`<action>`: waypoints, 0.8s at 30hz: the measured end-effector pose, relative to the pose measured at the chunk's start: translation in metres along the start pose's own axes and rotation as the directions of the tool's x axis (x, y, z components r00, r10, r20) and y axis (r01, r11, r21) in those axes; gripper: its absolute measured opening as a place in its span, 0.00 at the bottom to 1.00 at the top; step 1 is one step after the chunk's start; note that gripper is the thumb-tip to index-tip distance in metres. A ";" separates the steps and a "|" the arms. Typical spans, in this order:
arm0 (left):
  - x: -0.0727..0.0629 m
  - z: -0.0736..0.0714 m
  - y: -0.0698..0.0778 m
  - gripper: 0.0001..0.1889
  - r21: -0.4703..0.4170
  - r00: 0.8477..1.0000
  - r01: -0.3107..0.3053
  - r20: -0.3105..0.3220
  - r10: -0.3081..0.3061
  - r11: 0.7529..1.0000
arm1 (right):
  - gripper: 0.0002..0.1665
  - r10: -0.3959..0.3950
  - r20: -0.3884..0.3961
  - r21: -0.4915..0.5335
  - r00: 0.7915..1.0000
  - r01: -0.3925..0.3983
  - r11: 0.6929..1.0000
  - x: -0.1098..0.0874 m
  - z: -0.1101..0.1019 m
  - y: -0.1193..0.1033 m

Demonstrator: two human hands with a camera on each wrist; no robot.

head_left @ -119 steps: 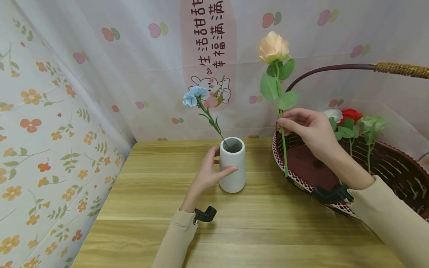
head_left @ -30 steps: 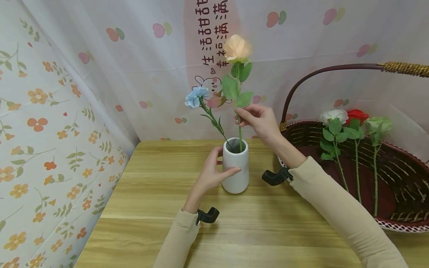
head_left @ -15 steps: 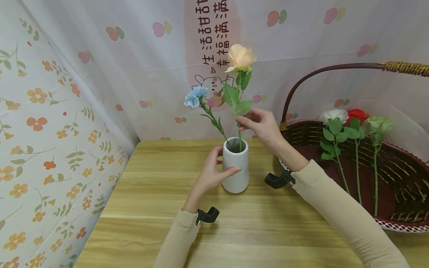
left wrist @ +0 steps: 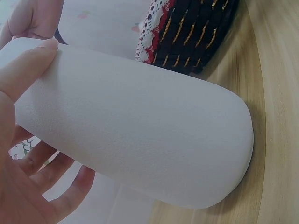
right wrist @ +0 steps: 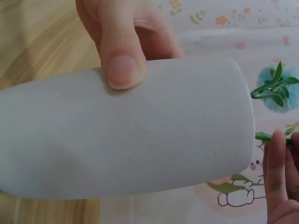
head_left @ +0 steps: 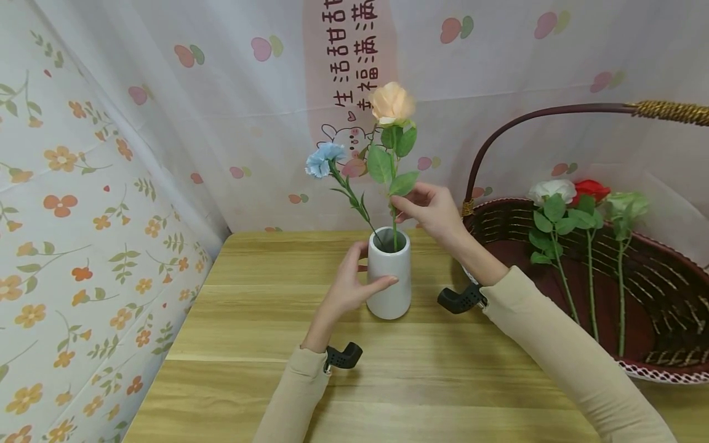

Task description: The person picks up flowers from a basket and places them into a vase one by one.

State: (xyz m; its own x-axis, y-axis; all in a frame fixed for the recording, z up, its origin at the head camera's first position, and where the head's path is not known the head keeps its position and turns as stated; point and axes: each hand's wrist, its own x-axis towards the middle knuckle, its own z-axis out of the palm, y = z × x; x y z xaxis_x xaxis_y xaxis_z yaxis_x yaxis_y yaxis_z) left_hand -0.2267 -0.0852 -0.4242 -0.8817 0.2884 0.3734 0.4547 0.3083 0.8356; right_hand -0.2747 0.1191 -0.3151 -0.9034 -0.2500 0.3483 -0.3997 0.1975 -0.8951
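Observation:
A white vase (head_left: 389, 286) stands upright on the wooden table, and my left hand (head_left: 350, 286) grips its left side. In the left wrist view the thumb (left wrist: 30, 65) lies across the vase while the other fingers reach round behind. A blue carnation (head_left: 325, 160) leans left out of the mouth. My right hand (head_left: 434, 212) pinches the green stem of a peach rose (head_left: 392, 103) below its leaves, just above the rim. The rose stands nearly upright with its lower stem inside the vase; the stem's end is hidden.
To the right sits a dark woven basket (head_left: 672, 301) with a tall arched handle (head_left: 532, 114). A white rose (head_left: 552, 192), a red rose (head_left: 591, 189) and a pale green rose (head_left: 626, 206) lie in it. A printed curtain (head_left: 249, 111) hangs behind the table.
The peach rose has come left from beside the basket to the vase, its stem entering the mouth. In the last second, it sank lower with my right hand. My left hand kept its grip.

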 end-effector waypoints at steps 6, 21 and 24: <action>0.000 0.000 0.001 0.38 0.000 1.000 0.003 0.002 -0.003 1.000 | 0.16 0.027 0.020 -0.022 0.999 -0.026 0.999 -0.001 -0.002 0.003; -0.001 0.000 0.001 0.38 0.002 1.000 0.013 0.003 -0.013 1.000 | 0.14 0.022 0.061 0.079 0.998 -0.027 0.996 -0.002 0.000 0.010; -0.001 0.000 0.002 0.38 0.001 1.000 0.016 0.003 -0.016 1.000 | 0.14 0.029 0.068 0.051 0.997 -0.032 0.998 -0.002 0.000 0.011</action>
State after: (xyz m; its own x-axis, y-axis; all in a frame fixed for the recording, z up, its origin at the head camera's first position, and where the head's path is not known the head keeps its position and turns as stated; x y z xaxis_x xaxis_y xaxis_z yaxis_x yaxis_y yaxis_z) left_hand -0.2253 -0.0850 -0.4228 -0.8884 0.2860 0.3592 0.4410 0.3133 0.8411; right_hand -0.2773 0.1217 -0.3260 -0.9020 -0.3077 0.3028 -0.3620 0.1571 -0.9188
